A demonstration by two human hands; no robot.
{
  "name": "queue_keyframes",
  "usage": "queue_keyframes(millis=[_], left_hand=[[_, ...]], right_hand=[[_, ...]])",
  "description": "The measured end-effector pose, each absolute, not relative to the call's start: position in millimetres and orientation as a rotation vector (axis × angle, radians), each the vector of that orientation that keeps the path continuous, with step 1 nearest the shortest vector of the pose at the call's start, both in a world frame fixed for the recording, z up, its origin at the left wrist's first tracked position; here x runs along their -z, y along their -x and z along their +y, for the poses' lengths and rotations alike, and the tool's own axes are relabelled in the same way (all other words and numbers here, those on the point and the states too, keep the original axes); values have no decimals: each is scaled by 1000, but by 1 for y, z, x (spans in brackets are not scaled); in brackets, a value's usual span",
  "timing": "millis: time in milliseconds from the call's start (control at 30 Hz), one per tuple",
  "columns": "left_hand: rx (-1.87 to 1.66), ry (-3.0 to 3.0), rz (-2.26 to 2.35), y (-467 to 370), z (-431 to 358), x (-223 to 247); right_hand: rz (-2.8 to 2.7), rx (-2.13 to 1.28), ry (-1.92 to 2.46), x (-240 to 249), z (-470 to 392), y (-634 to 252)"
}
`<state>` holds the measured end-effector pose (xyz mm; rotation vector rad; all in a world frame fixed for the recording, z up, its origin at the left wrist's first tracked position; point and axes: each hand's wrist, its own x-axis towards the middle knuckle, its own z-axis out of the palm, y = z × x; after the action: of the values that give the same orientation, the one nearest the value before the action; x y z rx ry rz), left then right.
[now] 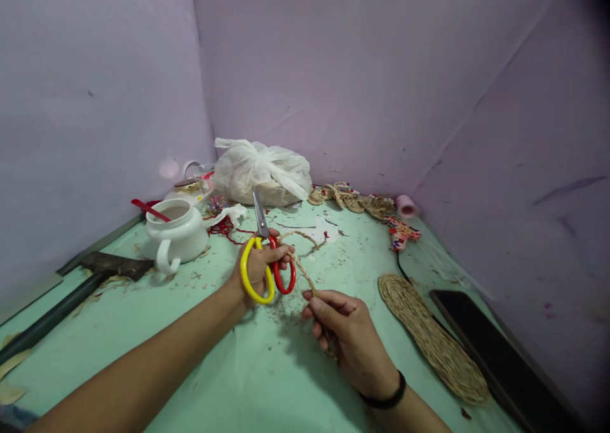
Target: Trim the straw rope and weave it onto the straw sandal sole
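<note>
In my left hand (255, 269) is a pair of scissors (260, 217), one handle loop yellow and the other red, its blades pointing away from me and looking closed. The thumb of that hand also presses on a thin braided straw cord (305, 273). Part of the cord loops out beyond the fingers over the table. My right hand (350, 328), wearing a black wristband, pinches the cord nearer to me between thumb and fingers. A tail of it hangs below that hand. The stretch between both hands looks fairly straight.
On the green table (229, 382) stand a white pot (183, 236) and a tied plastic bag (262, 172). A hammer-like tool (117, 266) lies left. Right are a woven sole (429, 337), a dark slab (495, 350) and a pink roll (406, 206). Walls enclose the back and sides.
</note>
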<state>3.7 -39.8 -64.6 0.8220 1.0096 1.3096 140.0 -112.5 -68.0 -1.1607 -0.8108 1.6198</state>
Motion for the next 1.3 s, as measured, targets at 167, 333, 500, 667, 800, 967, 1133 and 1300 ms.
queue_keyframes(millis=[167, 333, 500, 667, 800, 967, 1133, 1300], left_hand=[[-1225, -975, 1238, 16, -34, 61], [-1064, -2033, 1450, 31, -56, 41], [-558, -2647, 1376, 12, -79, 47], [-341, -2772, 1493, 2, -81, 62], [-312, -2821, 1496, 2, -79, 66], [-296, -2864, 1494, 2, -78, 67], [-236, -2890, 1526, 2, -78, 61], [-178, -2846, 1496, 3, -80, 56]], right_hand=[[-703, -1535, 1269, 72, -108, -145], [-659, -1469, 1275, 69, -104, -156], [-632, -1398, 1198, 62, -101, -162], [-698, -1375, 1249, 61, -102, -162], [-751, -1379, 1312, 63, -103, -162], [-806, -1401, 1250, 61, -104, -163], [-848, -1421, 1194, 58, -105, -165], [-852, -1430, 1144, 57, -105, -166]])
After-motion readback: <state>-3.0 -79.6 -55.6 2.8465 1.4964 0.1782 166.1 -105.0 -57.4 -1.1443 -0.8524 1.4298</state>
